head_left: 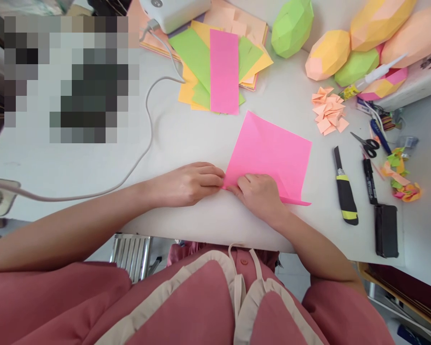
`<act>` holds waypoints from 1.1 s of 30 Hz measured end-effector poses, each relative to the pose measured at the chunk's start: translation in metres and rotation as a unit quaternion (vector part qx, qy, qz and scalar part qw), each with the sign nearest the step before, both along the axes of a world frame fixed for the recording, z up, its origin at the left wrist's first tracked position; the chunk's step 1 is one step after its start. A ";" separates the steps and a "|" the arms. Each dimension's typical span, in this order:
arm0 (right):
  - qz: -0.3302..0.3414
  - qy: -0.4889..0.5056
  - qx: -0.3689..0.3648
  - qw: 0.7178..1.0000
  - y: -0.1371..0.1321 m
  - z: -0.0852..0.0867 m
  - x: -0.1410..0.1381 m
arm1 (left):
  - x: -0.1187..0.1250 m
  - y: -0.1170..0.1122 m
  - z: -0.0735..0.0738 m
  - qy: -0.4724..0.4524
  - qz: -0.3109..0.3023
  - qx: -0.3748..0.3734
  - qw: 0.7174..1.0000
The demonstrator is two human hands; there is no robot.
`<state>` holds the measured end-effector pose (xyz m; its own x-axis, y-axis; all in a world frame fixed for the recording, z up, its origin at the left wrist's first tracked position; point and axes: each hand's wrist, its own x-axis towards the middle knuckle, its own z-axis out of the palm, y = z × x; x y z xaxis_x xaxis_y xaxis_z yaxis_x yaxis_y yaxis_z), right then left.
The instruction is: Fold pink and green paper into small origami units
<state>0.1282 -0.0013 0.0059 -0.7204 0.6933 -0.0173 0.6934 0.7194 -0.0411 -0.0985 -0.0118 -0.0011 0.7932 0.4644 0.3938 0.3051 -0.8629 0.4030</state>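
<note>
A sheet of bright pink paper (271, 148) lies on the white table in front of me, with a narrow strip along its near edge turned up. My left hand (201, 183) is at the sheet's near left corner, its fingers closed together on that corner. My right hand (258, 191) rests on the near folded edge, fingers curled and pressed against the paper close to the left fingertips. Part of the fold is hidden beneath the right hand. The fold's free end sticks out to the right of that hand.
Beyond the sheet, a pink strip (224, 72) tops green and orange papers. Faceted paper shapes (292, 28) and folded peach pieces (329, 111) sit at back right. A utility knife (345, 191), scissors (367, 144), marker (369, 181) and black case (386, 230) lie right. A cable (149, 124) crosses left.
</note>
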 end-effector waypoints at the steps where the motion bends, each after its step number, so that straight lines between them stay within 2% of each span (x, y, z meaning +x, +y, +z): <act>1: 0.001 0.001 0.001 1.000 0.000 0.000 0.000 | 0.000 0.000 0.000 -0.002 0.000 0.000 1.000; 12: -0.005 -0.010 -0.005 1.000 0.000 0.000 -0.002 | 0.001 -0.001 -0.001 0.020 0.007 -0.031 0.999; 28: -0.005 -0.011 -0.009 1.000 0.000 -0.001 0.000 | 0.001 -0.002 0.001 0.000 0.006 0.013 1.000; 33: 0.001 0.005 0.005 1.000 0.000 -0.001 0.001 | 0.001 -0.002 -0.001 0.007 0.007 -0.014 1.000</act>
<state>0.1290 -0.0017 0.0044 -0.7224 0.6915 -0.0036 0.6910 0.7217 -0.0412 -0.0973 -0.0139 -0.0016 0.7913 0.4869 0.3699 0.3230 -0.8465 0.4232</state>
